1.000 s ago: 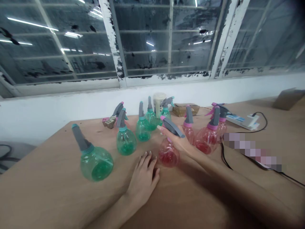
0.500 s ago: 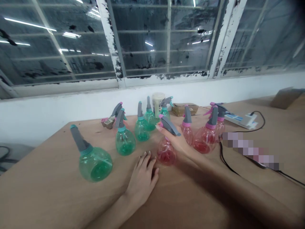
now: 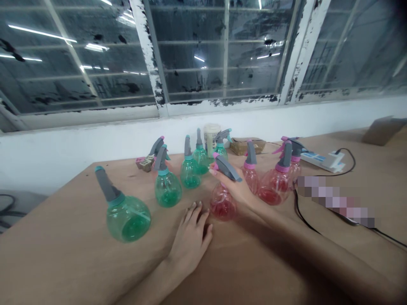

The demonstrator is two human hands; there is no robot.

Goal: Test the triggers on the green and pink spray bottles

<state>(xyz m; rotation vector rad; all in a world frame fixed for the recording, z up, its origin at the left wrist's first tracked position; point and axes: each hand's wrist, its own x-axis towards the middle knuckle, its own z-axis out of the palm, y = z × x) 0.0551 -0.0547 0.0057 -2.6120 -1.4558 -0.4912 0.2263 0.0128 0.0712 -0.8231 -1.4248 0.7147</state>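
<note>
My right hand (image 3: 237, 184) is wrapped round the neck of a red spray bottle (image 3: 223, 206) with a grey and pink trigger head; the bottle stands on the table and some of the fingers are hidden behind it. Flat on the tabletop just left of that bottle lies my left hand (image 3: 192, 235), fingers spread and nothing in it. Further left is a large green spray bottle (image 3: 129, 220) with its grey head leaning left. Another green spray bottle (image 3: 168, 190) stands beyond my left fingertips. Right of my right hand is a red spray bottle (image 3: 272, 188).
More green bottles (image 3: 190, 171) and red bottles (image 3: 250, 176) stand behind. At the wall are a paper cup (image 3: 211, 137) and a brown box (image 3: 248, 146). A white power strip (image 3: 322, 161), black cables and a pixelated object (image 3: 335, 201) lie to the right.
Hardly anything differs: the whole view has shifted very slightly to the right. Both hands keep their places, the right one still round the red spray bottle.
</note>
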